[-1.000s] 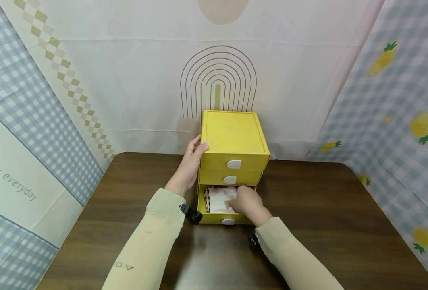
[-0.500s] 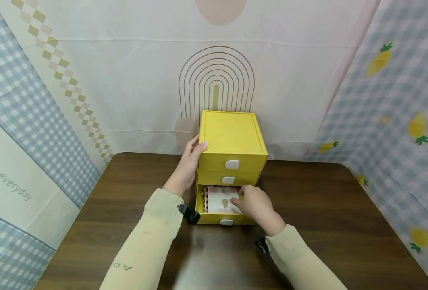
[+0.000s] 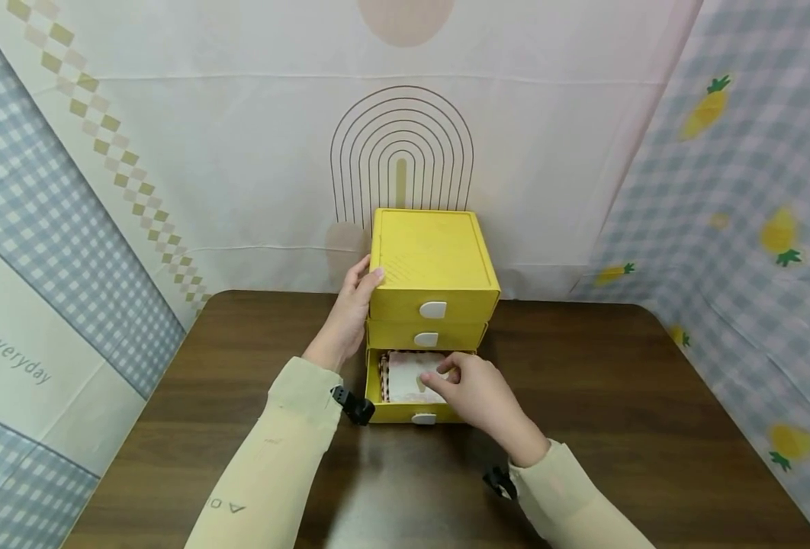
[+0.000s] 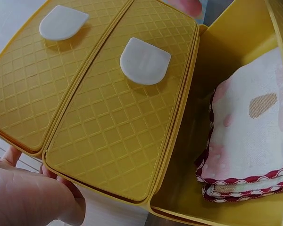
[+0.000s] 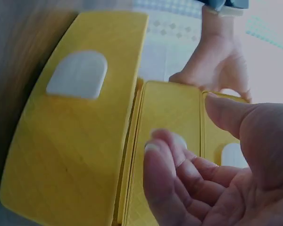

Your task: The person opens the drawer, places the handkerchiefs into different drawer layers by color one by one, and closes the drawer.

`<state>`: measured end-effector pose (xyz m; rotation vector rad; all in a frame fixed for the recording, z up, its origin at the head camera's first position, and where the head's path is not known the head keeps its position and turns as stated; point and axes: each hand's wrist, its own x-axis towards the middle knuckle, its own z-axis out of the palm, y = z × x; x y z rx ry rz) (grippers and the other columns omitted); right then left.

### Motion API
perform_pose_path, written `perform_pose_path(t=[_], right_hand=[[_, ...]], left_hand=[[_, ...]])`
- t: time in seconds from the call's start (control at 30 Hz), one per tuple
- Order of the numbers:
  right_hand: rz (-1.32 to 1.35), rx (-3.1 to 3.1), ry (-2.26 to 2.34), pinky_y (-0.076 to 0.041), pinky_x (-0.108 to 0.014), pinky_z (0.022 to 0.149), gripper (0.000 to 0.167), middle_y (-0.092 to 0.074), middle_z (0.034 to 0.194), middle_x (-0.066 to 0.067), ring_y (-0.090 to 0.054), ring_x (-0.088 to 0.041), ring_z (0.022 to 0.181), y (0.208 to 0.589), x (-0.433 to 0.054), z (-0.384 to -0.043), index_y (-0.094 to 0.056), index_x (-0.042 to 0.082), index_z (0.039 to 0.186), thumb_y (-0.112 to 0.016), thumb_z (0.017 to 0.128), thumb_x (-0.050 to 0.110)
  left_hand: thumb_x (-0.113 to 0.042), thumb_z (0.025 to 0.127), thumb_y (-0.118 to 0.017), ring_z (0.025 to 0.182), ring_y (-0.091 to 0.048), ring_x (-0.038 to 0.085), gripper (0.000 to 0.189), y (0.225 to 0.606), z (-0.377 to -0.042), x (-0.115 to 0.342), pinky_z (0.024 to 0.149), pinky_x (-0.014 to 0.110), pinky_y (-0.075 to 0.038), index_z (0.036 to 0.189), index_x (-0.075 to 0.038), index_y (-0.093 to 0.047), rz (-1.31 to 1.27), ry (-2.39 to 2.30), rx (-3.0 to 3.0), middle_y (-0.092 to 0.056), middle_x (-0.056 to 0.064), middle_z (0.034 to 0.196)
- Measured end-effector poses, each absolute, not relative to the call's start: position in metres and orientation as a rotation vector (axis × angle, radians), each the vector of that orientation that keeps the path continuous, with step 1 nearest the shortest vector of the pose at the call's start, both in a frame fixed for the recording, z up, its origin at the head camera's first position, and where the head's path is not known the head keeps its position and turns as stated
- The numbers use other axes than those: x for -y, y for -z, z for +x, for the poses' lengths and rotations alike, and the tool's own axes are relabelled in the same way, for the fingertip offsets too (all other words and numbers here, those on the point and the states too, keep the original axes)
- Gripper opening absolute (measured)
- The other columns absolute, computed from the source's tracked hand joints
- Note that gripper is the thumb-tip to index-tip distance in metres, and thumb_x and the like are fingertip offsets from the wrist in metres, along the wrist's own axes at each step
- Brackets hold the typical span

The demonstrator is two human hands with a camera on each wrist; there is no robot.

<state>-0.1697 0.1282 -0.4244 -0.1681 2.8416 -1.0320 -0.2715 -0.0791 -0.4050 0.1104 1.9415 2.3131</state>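
A yellow unit of three stacked drawers (image 3: 439, 248) stands near the table's back edge. Its bottom drawer (image 3: 387, 413) is pulled out and the upper two are closed. Inside lies a folded white cloth (image 4: 247, 127) with pink patches, a tan mark and a scalloped dark-red edging. My left hand (image 3: 343, 320) rests against the unit's left side, thumb at the top front corner. Over the right part of the pulled-out drawer is my right hand (image 3: 483, 396), fingers loosely bent, thumb apart from them, nothing between them in the right wrist view.
Each drawer front has a white tab handle (image 4: 145, 61). The dark wooden table (image 3: 583, 396) spreads to both sides of the unit. Behind it hangs a white patterned cloth (image 3: 261, 152), with blue checked cloth (image 3: 741, 252) at the right.
My right hand has drawn back from the folded cloth, up and to the right, uncovering more of it. My left hand stays at the unit's side. The head view has shifted slightly.
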Motion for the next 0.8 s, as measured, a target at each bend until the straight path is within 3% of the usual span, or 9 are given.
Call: perform_pose_path(t=[0.27, 0.53, 0.8], right_hand=[[-0.268, -2.458, 1.255, -0.054, -0.041, 0.056, 0.052, -0.065, 0.071, -0.01, -0.061, -0.021, 0.057, 0.434, -0.131, -0.155, -0.066, 0.003, 0.085, -0.06, 0.09, 0.055], [-0.219, -2.332, 1.266, -0.054, -0.043, 0.053, 0.054, -0.066, 0.069, -0.01, -0.06, -0.02, 0.052, 0.454, -0.134, -0.145, -0.069, 0.003, 0.08, -0.058, 0.091, 0.055], [-0.217, -2.353, 1.261, -0.054, -0.041, 0.051, 0.051, -0.067, 0.066, -0.009, -0.059, -0.016, 0.048, 0.471, -0.136, -0.146, -0.069, 0.002, 0.079, -0.053, 0.098, 0.046]], left_hand=[[-0.051, 0.094, -0.056, 0.135, -0.028, 0.018, 0.067, 0.406, -0.272, 0.08, 0.112, 0.04, -0.019, 0.15, -0.032, -0.026, 0.102, -2.311, -1.95, -0.028, -0.002, 0.151], [-0.05, 0.093, -0.057, 0.13, -0.034, 0.02, 0.069, 0.406, -0.274, 0.076, 0.11, 0.038, -0.023, 0.151, -0.031, -0.024, 0.097, -2.321, -1.933, -0.031, 0.002, 0.147], [-0.049, 0.094, -0.057, 0.131, -0.033, 0.018, 0.069, 0.406, -0.273, 0.076, 0.11, 0.037, -0.024, 0.151, -0.03, -0.024, 0.11, -2.336, -1.919, -0.032, -0.002, 0.145]])
